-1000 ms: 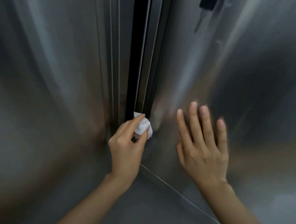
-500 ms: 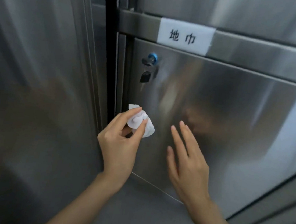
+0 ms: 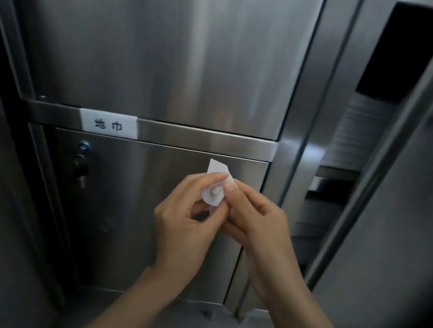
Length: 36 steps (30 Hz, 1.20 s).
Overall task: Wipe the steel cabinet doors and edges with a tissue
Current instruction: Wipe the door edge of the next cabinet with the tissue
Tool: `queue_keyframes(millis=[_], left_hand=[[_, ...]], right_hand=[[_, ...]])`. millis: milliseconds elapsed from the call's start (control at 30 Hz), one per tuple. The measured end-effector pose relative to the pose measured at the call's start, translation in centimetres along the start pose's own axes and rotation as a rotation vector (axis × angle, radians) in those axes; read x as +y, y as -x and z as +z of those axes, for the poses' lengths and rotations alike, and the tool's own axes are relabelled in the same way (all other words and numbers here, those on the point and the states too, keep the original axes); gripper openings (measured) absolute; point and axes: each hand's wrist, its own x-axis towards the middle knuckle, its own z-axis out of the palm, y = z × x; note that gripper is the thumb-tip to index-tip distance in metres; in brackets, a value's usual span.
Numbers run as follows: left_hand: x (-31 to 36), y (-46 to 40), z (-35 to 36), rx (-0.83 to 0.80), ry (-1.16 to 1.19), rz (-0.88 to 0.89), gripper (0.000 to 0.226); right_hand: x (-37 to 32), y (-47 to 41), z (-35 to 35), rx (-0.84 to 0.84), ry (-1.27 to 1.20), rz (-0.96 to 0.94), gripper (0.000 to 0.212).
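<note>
A small white tissue point(image 3: 215, 185) is held between both hands in front of the lower steel cabinet door point(image 3: 136, 208). My left hand point(image 3: 185, 222) pinches it with curled fingers and thumb. My right hand point(image 3: 260, 222) meets it from the right, fingertips on the tissue's upper edge. A corner of the tissue sticks up above the fingers. The upper steel door point(image 3: 169, 46) fills the top of the view. A steel rail point(image 3: 202, 139) runs between the two doors.
A white paper label point(image 3: 108, 124) with black characters is stuck on the rail. A blue-capped lock with a hanging key point(image 3: 82, 160) sits at the lower door's left. At right, an open compartment point(image 3: 356, 141) with shelves stands beside another steel panel point(image 3: 413, 211).
The view has swung up and left to right across the cabinet. Both hands came off the door edge and met at the tissue; my right hand, flat on the door before, now touches the tissue.
</note>
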Motion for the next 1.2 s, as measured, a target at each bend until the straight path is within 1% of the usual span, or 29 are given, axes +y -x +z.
queue_keyframes(millis=[67, 133, 200, 367, 500, 600, 700, 800, 900, 1000, 1100, 1200], left_hand=[[0.9, -0.2, 1.2, -0.053, -0.029, 0.035, 0.023], [1.8, -0.4, 2.2, -0.106, -0.113, 0.106, 0.028], [2.7, -0.8, 3.2, -0.163, -0.148, 0.143, 0.033], [5.4, -3.1, 6.3, -0.371, -0.154, 0.239, 0.054], [7.8, -6.4, 9.7, -0.479, -0.175, 0.381, 0.057], [8.8, -9.9, 12.2, -0.436, -0.246, 0.515, 0.056], [8.8, -13.9, 14.8, -0.303, -0.386, 0.625, 0.055], [8.0, -17.1, 17.1, -0.187, -0.535, 0.692, 0.055], [6.7, -19.1, 19.1, -0.104, -0.711, 0.75, 0.056], [4.6, -20.2, 20.5, -0.069, -0.857, 0.752, 0.059], [2.8, -21.1, 21.3, -0.065, -0.908, 0.721, 0.061], [1.8, -21.3, 21.8, -0.05, -0.97, 0.721, 0.063]], right_hand=[[-1.2, 0.6, -1.5, 0.054, -0.031, -0.016, 0.03], [-2.4, 1.2, -2.5, 0.149, -0.027, -0.084, 0.03], [-3.5, 1.8, -3.4, 0.223, 0.01, -0.174, 0.032], [-7.4, 2.9, -6.0, 0.35, 0.24, -0.483, 0.03], [-11.2, 2.5, -8.2, 0.474, 0.418, -0.73, 0.026], [-13.5, 0.9, -10.6, 0.578, 0.543, -0.871, 0.025], [-16.0, -1.8, -13.3, 0.688, 0.63, -0.976, 0.023], [-19.0, -5.2, -16.0, 0.817, 0.727, -1.073, 0.021], [-21.5, -8.3, -18.3, 0.9, 0.769, -1.138, 0.021], [-22.3, -11.4, -19.9, 0.896, 0.874, -1.163, 0.02], [-22.1, -14.6, -20.8, 0.866, 0.98, -1.188, 0.018], [-21.6, -16.5, -21.2, 0.891, 1.027, -1.233, 0.019]])
